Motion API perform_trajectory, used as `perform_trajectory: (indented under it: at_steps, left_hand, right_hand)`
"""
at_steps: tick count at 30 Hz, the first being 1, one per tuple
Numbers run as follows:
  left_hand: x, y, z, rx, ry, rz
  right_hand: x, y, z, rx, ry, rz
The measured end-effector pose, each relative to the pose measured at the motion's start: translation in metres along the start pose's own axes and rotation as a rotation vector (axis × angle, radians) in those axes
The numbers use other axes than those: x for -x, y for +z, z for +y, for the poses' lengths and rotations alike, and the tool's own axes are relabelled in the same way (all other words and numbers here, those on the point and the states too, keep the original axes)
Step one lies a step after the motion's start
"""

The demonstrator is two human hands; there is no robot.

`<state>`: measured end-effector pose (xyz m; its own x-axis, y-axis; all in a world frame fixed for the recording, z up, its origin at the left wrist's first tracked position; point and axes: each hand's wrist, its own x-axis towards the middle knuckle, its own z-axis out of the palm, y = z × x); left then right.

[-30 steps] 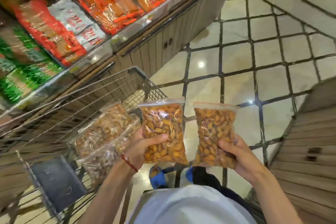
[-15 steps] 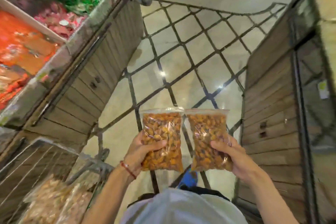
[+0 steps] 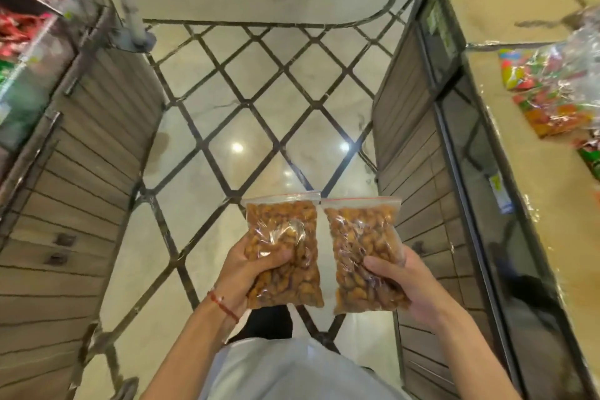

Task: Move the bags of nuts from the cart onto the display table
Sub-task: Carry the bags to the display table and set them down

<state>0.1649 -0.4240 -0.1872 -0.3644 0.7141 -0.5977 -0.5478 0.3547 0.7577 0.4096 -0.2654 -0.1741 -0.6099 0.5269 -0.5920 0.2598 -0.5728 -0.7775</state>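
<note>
step: carry nuts to the counter | left hand curls round left bag | right hand curls round right bag | bags side by side, low middle of frame, above the floor | next, I think: reach right, lay both on a bare spot

Left bag of nuts held in fingers of left hand; right bag of nuts in fingers of right hand; bags just beside each other. Display table right of the right fingers, packets on it. Wooden counter left of the left fingers
</note>
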Motion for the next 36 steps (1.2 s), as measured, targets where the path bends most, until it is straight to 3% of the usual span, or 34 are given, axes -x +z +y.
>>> perform_trajectory:
  at_steps: [11, 17, 25, 36]
  left_hand:
    - [-0.223, 0.055, 0.180, -0.202, -0.038, -0.308]
    - [-0.314, 0.112, 0.237, -0.273, -0.075, -0.410]
    - [-0.433, 0.230, 0.301, -0.466, -0.081, -0.493]
    - [-0.559, 0.416, 0.359, -0.518, -0.109, -0.605]
  right_hand:
    - [-0.131, -0.024, -0.131, -0.294, -0.133, 0.289]
    - [-0.188, -0.055, -0.186, -0.388, -0.182, 0.503]
    - [-0.268, -0.147, -0.261, -0.474, -0.250, 0.680]
    - [-0.313, -0.281, -0.358, -0.624, -0.231, 0.819]
